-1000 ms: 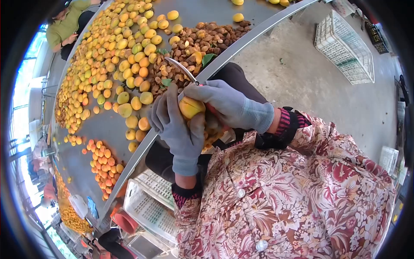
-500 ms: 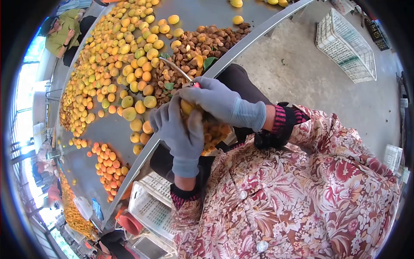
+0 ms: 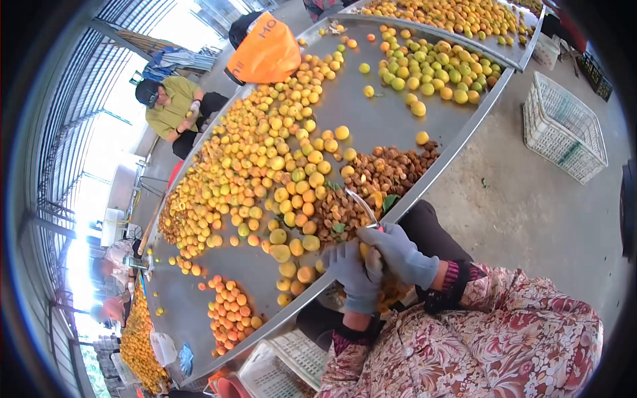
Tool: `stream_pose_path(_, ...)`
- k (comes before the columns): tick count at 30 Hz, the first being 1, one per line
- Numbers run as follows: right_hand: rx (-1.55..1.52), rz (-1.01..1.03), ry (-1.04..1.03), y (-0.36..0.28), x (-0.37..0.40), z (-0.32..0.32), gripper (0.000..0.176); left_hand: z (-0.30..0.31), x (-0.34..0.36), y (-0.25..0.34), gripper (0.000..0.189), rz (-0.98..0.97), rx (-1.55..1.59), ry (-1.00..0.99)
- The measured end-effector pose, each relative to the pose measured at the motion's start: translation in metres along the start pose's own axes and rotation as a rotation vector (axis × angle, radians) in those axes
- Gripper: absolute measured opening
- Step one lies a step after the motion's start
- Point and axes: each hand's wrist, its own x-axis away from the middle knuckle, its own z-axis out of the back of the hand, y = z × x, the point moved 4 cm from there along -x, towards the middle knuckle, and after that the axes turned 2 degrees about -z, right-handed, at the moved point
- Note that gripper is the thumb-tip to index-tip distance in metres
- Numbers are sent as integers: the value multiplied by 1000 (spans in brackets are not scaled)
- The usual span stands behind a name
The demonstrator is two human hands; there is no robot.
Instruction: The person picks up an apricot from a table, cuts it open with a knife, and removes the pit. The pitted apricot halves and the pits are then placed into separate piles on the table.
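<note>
My left hand (image 3: pixel 357 275), in a grey glove, is closed around a yellow apricot (image 3: pixel 365 251) at the table's near edge. My right hand (image 3: pixel 401 252), also gloved in grey, grips a small knife (image 3: pixel 361 205) whose curved blade points up and away over the fruit. Both hands press together around the apricot, which is mostly hidden. Just beyond them lies a heap of brown apricot pits (image 3: pixel 378 174) with a few green leaves.
A long metal table (image 3: pixel 371 113) carries many yellow and orange apricots (image 3: pixel 265 156). A white plastic crate (image 3: pixel 564 127) stands on the concrete floor at right, another crate (image 3: pixel 279 371) below the table edge. A person in a green shirt (image 3: pixel 174 109) sits across.
The view has tilted up, so more of the table and far side shows. My hands stay together on the apricot and knife, now lower and smaller in view.
</note>
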Motion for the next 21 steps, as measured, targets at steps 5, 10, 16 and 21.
stream_pose_path(5,94,131,67,-8,-1,5,28,5,-4,10,39,4,68,8)
stream_pose_path(10,300,199,-194,-12,9,3,38,20,-9,14,42,-304,-36,-80)
stream_pose_path(16,190,173,-153,-10,11,-6,38,19,-15,13,45,-251,-134,-77)
stream_pose_path(21,84,203,-89,-6,-1,-6,22,18,-14,4,41,-244,-156,-105)
